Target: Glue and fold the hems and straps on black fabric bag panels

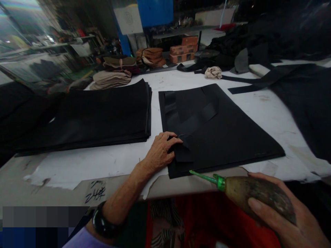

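Observation:
In my right hand point(287, 210) is a worn brown squeeze bottle point(258, 198) with a long green nozzle, fingers wrapped round it. The nozzle tip points left, just off the front edge of a stack of black sheets point(232, 134). My left hand point(164, 148) rests at the left edge of this stack, fingers bent, thumb and index finger on a small black piece point(184, 153) of sheet material. Beyond it a glossy black strip point(199, 117) lies angled across the top sheet. A thin loose thread shows near my left fingertips.
Left on the white-covered table point(103, 165) lies another thick stack of black sheets point(103, 117). Behind are folded beige cloths point(111, 80), a brown bundle point(150, 58), reddish boxes point(183, 50) and a crumpled rag point(213, 72). Black material point(305, 103) drapes over the right side.

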The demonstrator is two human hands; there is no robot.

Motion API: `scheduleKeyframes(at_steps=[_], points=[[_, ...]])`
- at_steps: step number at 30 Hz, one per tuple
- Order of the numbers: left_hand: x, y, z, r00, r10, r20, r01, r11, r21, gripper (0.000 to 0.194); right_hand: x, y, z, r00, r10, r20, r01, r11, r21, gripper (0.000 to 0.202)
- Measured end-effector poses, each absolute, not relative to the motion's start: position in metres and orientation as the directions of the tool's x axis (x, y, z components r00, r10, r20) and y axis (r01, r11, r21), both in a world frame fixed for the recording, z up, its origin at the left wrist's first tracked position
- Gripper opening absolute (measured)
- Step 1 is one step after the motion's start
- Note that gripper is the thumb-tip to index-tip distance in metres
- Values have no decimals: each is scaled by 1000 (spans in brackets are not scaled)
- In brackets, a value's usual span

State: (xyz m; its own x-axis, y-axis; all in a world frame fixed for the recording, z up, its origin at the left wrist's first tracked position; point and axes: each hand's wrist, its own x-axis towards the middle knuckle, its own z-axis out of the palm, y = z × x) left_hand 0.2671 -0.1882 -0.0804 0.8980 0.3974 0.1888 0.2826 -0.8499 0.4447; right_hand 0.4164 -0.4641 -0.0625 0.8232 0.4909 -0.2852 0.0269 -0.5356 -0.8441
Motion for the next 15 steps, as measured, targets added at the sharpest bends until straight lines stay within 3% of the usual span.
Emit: scheduleKeyframes(at_steps=[15], points=[[266,-189,-84,890,406,206,283,-848,448,39,405,-432,-50,792,579,-197,255,-605,-754,52]])
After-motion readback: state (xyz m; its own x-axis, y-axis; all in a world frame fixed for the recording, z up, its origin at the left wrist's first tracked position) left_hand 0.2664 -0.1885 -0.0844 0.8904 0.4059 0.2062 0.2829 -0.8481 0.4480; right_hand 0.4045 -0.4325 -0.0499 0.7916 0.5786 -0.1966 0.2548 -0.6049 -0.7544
